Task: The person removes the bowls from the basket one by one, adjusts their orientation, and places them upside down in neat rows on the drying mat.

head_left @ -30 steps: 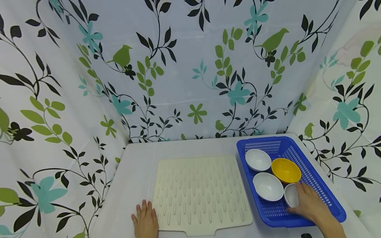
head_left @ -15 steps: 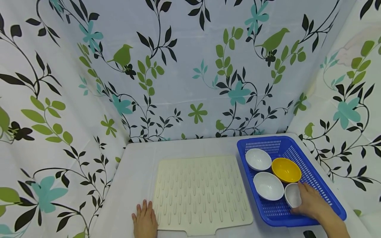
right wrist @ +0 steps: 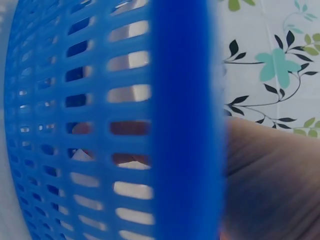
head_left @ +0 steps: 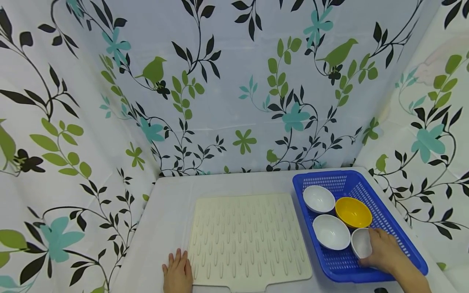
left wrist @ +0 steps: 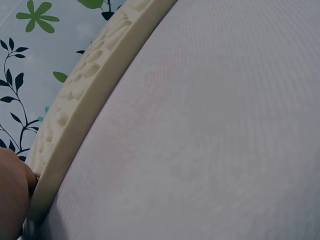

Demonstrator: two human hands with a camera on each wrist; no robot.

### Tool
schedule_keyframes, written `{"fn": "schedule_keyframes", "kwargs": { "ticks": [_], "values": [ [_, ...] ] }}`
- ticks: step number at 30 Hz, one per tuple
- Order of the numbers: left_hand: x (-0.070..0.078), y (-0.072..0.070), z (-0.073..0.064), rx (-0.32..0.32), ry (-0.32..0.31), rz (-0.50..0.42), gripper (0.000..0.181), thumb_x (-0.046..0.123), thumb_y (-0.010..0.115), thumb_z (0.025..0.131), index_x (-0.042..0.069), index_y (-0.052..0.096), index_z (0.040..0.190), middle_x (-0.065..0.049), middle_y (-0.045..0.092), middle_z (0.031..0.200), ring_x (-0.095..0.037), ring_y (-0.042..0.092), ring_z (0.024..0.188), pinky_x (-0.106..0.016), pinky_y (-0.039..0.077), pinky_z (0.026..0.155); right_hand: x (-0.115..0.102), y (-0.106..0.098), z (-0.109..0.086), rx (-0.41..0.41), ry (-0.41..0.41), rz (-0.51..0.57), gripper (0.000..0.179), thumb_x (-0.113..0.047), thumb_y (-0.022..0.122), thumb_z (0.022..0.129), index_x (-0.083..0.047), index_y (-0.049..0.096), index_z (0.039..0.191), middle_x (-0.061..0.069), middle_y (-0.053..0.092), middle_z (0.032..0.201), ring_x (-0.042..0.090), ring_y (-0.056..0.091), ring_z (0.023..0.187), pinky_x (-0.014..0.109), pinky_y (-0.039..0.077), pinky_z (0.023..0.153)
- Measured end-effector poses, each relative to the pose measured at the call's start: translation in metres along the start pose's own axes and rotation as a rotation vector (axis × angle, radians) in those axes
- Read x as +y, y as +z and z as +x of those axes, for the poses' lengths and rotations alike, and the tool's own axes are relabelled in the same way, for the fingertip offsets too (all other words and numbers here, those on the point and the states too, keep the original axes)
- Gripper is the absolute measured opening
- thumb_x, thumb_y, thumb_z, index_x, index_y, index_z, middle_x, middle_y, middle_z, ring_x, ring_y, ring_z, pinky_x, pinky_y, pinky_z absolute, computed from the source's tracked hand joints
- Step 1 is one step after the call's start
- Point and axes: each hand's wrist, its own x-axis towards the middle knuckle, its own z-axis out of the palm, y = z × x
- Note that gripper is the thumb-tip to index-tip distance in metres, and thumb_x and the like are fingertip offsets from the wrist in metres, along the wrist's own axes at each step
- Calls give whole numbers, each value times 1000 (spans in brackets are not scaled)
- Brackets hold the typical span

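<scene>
Inside the blue basket (head_left: 399, 244), my right hand (head_left: 386, 250) grips a small white bowl (head_left: 360, 243) at its right side, thumb toward the near edge. The hand covers part of this bowl. Two more white bowls, one at the back left (head_left: 318, 199) and one nearer (head_left: 331, 232), stand in the basket with a yellow bowl (head_left: 353, 212). My left hand (head_left: 177, 272) rests with its fingers extended on the white table, beside the near left corner of a cream ridged mat (head_left: 249, 240). Through the slots in the right wrist view, bits of fingers (right wrist: 130, 128) show behind the basket wall (right wrist: 185, 120).
A white cloth-covered table (head_left: 172, 211) carries the mat and basket. Patterned curtains (head_left: 220, 89) hang behind and at both sides. Part of a dark object (head_left: 381, 290) shows at the bottom edge, below the basket.
My right hand has shifted slightly to the right at the small white bowl, and more of the bowl's inside shows. The left hand stays in place. The head view has tilted a little.
</scene>
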Motion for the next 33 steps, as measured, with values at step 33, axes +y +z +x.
{"fn": "schedule_keyframes", "kwargs": {
  "ticks": [33],
  "values": [
    [3,-5,1,-65,-46,3,38,16,54,98,0,63,131,-27,51,145,-54,39,139,-77,24,113,-56,-33,-18,326,-77,85,123,-71,80,64,17,39,140,43,33,135,58,26,116,79,35,91]
  ]
}}
